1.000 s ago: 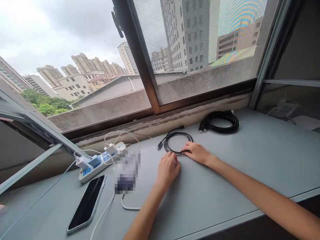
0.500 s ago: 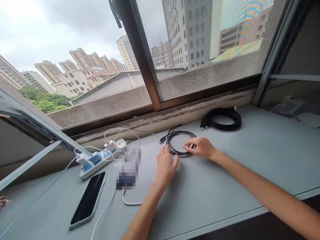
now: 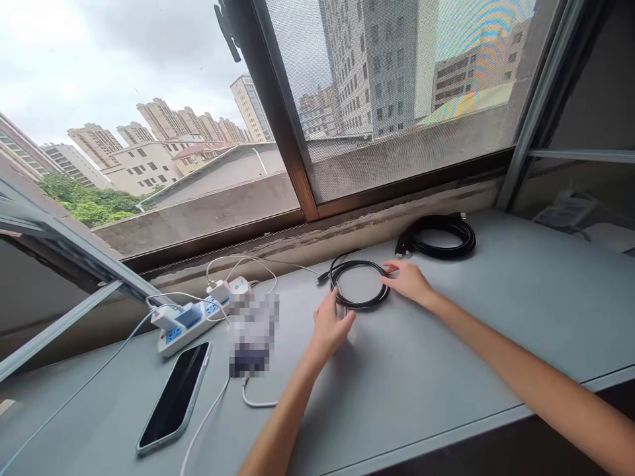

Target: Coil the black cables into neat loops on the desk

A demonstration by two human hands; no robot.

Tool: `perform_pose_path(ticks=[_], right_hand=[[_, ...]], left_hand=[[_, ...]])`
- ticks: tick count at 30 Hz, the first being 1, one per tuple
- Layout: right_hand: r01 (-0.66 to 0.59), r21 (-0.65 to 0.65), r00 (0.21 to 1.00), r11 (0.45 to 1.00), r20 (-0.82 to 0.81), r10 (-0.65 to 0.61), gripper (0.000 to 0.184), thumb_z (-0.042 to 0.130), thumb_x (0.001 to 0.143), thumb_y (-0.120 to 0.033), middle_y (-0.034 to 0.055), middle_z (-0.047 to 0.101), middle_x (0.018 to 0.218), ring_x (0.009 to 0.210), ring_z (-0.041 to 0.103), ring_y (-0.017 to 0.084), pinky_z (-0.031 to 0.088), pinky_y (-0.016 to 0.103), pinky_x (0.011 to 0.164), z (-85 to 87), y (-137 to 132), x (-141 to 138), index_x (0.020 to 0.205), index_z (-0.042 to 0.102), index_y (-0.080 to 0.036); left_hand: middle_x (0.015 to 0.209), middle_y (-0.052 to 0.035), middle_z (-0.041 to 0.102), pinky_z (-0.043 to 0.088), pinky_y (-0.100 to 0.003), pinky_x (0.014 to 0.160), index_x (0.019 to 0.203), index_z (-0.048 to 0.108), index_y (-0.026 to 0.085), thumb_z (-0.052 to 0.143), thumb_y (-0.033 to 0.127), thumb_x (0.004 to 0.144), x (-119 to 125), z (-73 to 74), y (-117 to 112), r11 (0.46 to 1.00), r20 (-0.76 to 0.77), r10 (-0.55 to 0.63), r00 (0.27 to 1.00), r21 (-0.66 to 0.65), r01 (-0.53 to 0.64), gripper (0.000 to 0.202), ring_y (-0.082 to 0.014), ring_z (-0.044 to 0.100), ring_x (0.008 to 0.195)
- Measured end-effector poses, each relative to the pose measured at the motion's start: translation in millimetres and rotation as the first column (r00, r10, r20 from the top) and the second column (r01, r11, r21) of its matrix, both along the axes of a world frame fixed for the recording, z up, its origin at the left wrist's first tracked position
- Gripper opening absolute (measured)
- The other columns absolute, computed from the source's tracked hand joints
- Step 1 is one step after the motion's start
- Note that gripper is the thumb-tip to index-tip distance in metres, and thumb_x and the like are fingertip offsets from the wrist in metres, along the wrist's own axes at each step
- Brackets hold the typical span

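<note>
A thin black cable lies in a round coil on the grey tabletop, with one plug end sticking out at its left. My left hand is at the coil's lower left edge. Its fingertips touch or nearly touch the loops, and the thumb stands apart from the fingers. At the coil's right edge is my right hand, thumb and fingers apart, tips over the loops. Whether the right fingertips press on the cable is hard to see.
A thicker black cable coil lies at the back right by the window wall. To the left are a power strip with white chargers and cords, a blurred-out object, and a phone. The grey table ends at the front edge.
My right hand has drawn back from inside the coil to its right edge, its fingers spreading. The left hand has shifted only slightly. Something at the far left edge has changed.
</note>
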State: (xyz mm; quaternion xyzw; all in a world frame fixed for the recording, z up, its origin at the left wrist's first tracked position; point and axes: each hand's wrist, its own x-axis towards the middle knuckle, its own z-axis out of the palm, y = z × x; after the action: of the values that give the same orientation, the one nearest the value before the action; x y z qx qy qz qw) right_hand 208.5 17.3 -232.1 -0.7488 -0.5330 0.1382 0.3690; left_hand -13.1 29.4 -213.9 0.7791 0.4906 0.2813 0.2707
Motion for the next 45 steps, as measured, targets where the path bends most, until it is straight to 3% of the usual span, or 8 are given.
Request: perform_pose_path(ticks=[6,13,19,25,31,35,41,45], right_hand=[[0.025,-0.075,0.999,0.997,-0.027,-0.028,0.034,0.07,0.079,-0.025,0.0024,0.068,0.089,0.085,0.063,0.02,0.046,0.026,0.076,3.8,-2.6,4.6,0.111,0.064,-0.013],[0.044,-0.178,0.999,0.983,0.036,-0.039,0.031,0.07,0.073,-0.023,0.0009,0.067,0.081,0.083,0.061,0.025,0.043,0.03,0.068,14.1,-10.1,7.3,0.103,0.067,-0.017],[-0.126,-0.22,0.992,0.967,-0.003,0.128,0.016,0.072,0.066,-0.018,-0.0018,0.064,0.067,0.066,0.06,0.018,0.039,0.023,0.057,16.3,-13.1,5.7,0.08,0.067,-0.016],[-0.278,-0.174,0.96,0.945,-0.075,0.268,0.016,0.073,0.071,-0.029,-0.0035,0.061,0.063,0.058,0.056,0.014,0.037,0.021,0.05,15.0,-16.0,-11.7,0.072,0.064,-0.016],[-0.299,-0.098,0.954,0.949,-0.048,0.296,0.016,0.07,0.075,-0.031,-0.0025,0.063,0.07,0.065,0.057,0.016,0.038,0.023,0.056,12.7,-16.1,-17.3,0.081,0.064,-0.017],[-0.318,-0.062,0.948,0.946,-0.019,0.318,0.016,0.066,0.077,-0.033,-0.0025,0.064,0.072,0.066,0.059,0.018,0.038,0.025,0.057,8.7,-14.6,-17.9,0.085,0.063,-0.019],[-0.283,-0.011,0.959,0.959,0.0,0.283,0.033,0.064,0.081,-0.035,-0.0024,0.064,0.079,0.068,0.06,0.019,0.041,0.026,0.059,9.5,-13.9,-20.6,0.11,0.058,-0.023],[-0.206,0.082,0.978,0.975,0.012,0.206,0.06,0.064,0.08,-0.035,0.0003,0.06,0.103,0.069,0.06,0.018,0.045,0.03,0.066,17.9,-17.5,-21.1,0.133,0.038,-0.026]], left_hand=[[0.131,-0.0104,0.051,0.036,-0.042,0.098,0.126,0.051,0.022,0.059,0.022,0.066,-0.6,7.1,-3.6,0.996,0.099,-0.072,0.992,0.062,0.066,0.06,-0.0292,0.043,0.123],[0.132,-0.0111,0.049,0.029,-0.045,0.104,0.125,0.048,0.02,0.054,0.023,0.071,1.4,14.5,-8.7,0.992,-0.064,-0.119,0.991,0.034,0.121,0.055,-0.028,0.038,0.128],[0.112,-0.0081,0.061,0.031,-0.04,0.097,0.112,0.055,0.021,0.046,0.03,0.083,3.0,20.5,-9.1,0.99,-0.209,0.121,0.97,0.103,-0.101,0.032,-0.0244,0.051,0.11],[0.105,-0.0176,0.057,0.028,-0.046,0.094,0.102,0.058,0.011,0.055,0.038,0.075,-8.2,21.6,2.0,0.954,-0.321,0.301,0.898,0.117,-0.278,0.038,-0.034,0.045,0.11],[0.08,-0.0052,0.059,0.039,-0.036,0.079,0.077,0.049,0.019,0.054,0.017,0.065,-17.0,14.6,18.3,0.97,-0.15,0.239,0.959,0.003,-0.241,0.013,-0.0239,0.056,0.086],[0.08,-0.0015,0.059,0.042,-0.027,0.067,0.081,0.041,0.021,0.042,0.014,0.074,-11.0,16.6,15.7,0.989,0.09,0.145,0.985,0.018,-0.147,0.01,-0.0151,0.057,0.071],[0.084,0.0,0.055,0.041,-0.023,0.054,0.091,0.038,0.023,0.036,0.023,0.083,-2.1,30.4,-0.1,0.991,0.349,0.015,0.937,0.118,-0.06,0.007,-0.0111,0.054,0.061],[0.062,0.0056,0.049,0.034,-0.02,0.044,0.087,0.043,0.023,0.038,0.02,0.083,-3.5,36.7,-9.0,0.986,0.387,-0.068,0.92,0.165,0.003,0.007,-0.0089,0.044,0.043]])
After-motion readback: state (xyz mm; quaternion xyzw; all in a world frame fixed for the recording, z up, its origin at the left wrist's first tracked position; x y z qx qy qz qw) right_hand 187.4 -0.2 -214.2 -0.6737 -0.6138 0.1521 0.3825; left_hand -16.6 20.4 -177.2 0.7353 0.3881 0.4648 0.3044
